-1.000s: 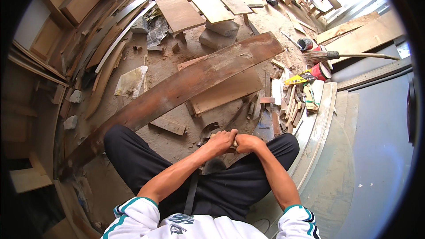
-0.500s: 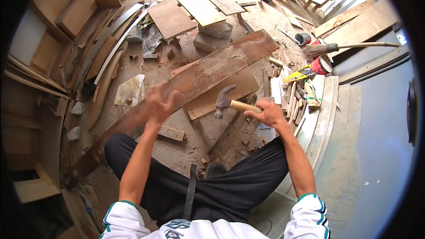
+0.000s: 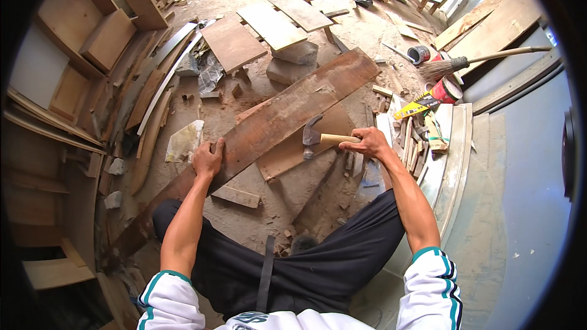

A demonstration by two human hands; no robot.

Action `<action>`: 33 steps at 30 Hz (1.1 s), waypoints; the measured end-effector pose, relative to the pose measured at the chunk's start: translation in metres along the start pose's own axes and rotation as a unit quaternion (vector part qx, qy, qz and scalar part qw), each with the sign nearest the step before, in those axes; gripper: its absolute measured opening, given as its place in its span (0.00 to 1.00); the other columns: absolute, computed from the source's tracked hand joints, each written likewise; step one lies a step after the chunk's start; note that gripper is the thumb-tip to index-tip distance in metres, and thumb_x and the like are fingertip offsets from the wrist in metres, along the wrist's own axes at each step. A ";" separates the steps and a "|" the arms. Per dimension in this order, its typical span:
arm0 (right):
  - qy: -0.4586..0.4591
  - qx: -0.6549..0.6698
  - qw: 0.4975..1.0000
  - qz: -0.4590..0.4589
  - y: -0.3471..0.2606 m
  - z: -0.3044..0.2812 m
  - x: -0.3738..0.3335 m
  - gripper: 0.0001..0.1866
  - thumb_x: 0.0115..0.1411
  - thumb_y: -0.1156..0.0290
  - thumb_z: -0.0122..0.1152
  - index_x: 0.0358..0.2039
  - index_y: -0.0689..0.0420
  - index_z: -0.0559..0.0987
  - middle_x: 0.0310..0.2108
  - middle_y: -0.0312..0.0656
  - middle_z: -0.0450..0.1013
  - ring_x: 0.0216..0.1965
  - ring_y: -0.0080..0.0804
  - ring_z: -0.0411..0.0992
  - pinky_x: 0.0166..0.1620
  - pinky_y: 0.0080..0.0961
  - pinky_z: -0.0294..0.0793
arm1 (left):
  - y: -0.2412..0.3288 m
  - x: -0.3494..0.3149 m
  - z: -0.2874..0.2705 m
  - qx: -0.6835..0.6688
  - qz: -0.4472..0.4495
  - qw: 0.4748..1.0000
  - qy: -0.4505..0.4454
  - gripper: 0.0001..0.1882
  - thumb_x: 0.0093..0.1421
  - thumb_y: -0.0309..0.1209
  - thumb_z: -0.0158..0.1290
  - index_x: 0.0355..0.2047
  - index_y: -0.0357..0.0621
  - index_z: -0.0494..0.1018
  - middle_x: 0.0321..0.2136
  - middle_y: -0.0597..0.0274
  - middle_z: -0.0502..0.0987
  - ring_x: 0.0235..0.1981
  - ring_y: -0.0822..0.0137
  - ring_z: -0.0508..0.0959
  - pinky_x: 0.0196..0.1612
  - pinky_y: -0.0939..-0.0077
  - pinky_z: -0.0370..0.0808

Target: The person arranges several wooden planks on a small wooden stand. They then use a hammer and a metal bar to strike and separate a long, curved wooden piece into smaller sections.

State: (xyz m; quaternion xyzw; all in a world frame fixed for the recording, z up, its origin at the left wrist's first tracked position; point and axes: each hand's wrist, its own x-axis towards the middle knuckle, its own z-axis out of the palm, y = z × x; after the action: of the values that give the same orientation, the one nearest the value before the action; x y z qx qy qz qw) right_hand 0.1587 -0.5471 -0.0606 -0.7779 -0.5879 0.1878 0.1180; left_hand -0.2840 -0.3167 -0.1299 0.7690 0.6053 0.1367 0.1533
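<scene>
Left hand (image 3: 209,157): flat on the near edge of the long brown plank (image 3: 269,128), fingers spread and pressing, gripping nothing
Right hand (image 3: 367,142): fingers wrapped tight round the pale wooden handle of the claw hammer (image 3: 319,139), held near the handle's end
Hammer head: dark steel, poised over the plank and the shorter board (image 3: 299,150) under it, face pointing down; whether it touches the wood cannot be told
Plank position: lies diagonally on the dusty floor (image 3: 257,220), from beside the person's left knee up toward the stone blocks (image 3: 292,61), resting across the shorter board
Surroundings: handsaw (image 3: 417,105), broom (image 3: 465,62) and small tins near the right hand; offcuts all about
Judgement on the blow: keep the left hand well apart from the strike point, keep weight on the plank so it cannot bounce, swing from the elbow, land the face square
Risk: loose scraps underfoot may let the plank shift
</scene>
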 end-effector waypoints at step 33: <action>0.103 -0.160 0.953 0.234 -0.093 0.015 -0.037 0.43 0.54 0.23 0.46 0.24 0.57 0.81 0.21 0.55 0.77 0.28 0.54 0.78 0.33 0.47 0.75 | -0.058 -0.004 -0.041 0.017 -0.042 0.992 -0.117 0.48 0.49 0.79 0.42 0.32 0.44 0.84 0.31 0.42 0.82 0.39 0.43 0.82 0.44 0.52 0.75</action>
State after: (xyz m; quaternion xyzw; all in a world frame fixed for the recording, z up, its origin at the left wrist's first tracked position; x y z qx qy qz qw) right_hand 0.0622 -0.5571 -0.0312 -0.9175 -0.3964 0.0321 0.0049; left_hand -0.3526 -0.3050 -0.1153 0.7565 0.6169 0.0288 0.2155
